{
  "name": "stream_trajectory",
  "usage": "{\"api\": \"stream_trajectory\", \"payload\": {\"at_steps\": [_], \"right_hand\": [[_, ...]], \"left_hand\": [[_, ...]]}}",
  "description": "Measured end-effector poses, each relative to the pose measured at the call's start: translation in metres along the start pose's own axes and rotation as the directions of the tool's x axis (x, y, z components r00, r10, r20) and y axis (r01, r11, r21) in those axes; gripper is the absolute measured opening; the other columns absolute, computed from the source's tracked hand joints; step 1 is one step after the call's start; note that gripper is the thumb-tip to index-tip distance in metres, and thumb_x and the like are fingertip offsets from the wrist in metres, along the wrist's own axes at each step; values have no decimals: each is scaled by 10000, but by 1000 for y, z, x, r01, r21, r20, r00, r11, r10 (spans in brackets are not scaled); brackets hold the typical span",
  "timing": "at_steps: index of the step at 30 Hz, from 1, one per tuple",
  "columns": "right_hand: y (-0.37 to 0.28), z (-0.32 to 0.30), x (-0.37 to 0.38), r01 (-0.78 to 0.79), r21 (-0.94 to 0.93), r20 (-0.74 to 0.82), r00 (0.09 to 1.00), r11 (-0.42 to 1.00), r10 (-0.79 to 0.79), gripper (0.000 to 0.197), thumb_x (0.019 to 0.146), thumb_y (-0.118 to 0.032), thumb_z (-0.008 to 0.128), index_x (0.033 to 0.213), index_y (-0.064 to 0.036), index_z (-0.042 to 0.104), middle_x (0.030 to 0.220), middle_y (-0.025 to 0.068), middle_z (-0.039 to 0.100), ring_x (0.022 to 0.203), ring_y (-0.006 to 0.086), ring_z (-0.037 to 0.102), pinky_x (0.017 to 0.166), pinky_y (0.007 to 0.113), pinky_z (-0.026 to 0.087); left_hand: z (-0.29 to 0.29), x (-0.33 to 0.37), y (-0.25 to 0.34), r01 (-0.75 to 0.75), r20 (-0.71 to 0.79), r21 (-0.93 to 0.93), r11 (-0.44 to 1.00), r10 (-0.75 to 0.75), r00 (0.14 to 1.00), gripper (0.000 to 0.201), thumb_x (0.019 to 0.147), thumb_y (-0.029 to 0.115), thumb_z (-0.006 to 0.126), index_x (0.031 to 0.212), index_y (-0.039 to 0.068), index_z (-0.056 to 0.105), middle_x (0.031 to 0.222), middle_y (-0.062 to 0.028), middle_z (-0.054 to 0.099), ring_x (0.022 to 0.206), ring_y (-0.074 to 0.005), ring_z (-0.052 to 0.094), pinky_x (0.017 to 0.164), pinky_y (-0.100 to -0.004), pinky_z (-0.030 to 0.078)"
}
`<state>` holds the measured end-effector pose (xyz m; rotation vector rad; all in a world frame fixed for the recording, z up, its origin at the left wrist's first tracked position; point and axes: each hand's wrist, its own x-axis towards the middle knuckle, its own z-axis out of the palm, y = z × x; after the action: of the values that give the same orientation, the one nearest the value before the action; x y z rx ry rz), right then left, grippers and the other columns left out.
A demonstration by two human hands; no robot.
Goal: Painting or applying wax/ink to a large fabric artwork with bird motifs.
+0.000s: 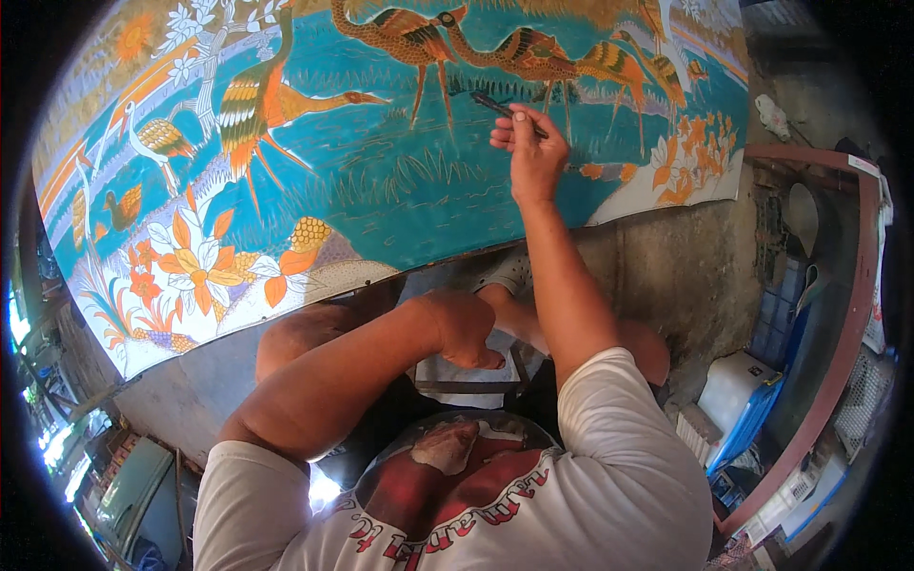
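Observation:
A large painted cloth (409,214) spreads in front of me, with turquoise water, brown and orange long-legged birds and orange flowers outlined on it. My right hand (535,157) is raised over its right-hand part, closed around a dark brush (500,105). The brush points up and left, its tip at the turquoise just below two of the birds; whether it touches the cloth I cannot tell. Lower down, my left hand (465,328) hangs in front of my lap, below the cloth's near edge. Its fingers are curled and nothing shows in them; the palm is hidden.
To the right stands a reddish-brown frame (866,257), with a white and blue container (738,390) on its near side. A stained wall (681,276) lies beyond my right knee. At the lower left is a greenish box-like object (133,490) among clutter.

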<state>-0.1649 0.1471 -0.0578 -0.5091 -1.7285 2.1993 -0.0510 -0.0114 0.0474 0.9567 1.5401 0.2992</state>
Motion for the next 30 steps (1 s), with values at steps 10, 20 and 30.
{"api": "stream_trajectory", "payload": {"at_steps": [10,20,30], "right_hand": [[1,-7,4,20,-110,-80,996,994,-29,239,1010,-149,595,1144,35,664,927,164,722,737,196,709,633,329,615],[-5,-10,0,15,-118,-140,990,993,-32,220,1008,-134,596,1145,19,674,915,146,727,728,167,699,629,312,604],[-10,41,2,148,-242,163,981,959,-110,191,987,-117,624,1131,-17,700,916,117,744,770,151,716,648,313,601]], "left_hand": [[2,-2,-3,-15,-17,1,1000,15,1000,667,867,597,622,936,-60,719,955,-252,716,959,-430,686,851,-502,533],[-5,-8,4,-8,-22,-17,1000,7,1000,666,864,598,627,892,-60,727,896,-245,722,899,-417,700,805,-500,537],[-6,-16,5,-69,-96,20,997,71,993,682,862,604,623,896,-68,728,876,-247,722,907,-418,700,835,-495,535]]}}
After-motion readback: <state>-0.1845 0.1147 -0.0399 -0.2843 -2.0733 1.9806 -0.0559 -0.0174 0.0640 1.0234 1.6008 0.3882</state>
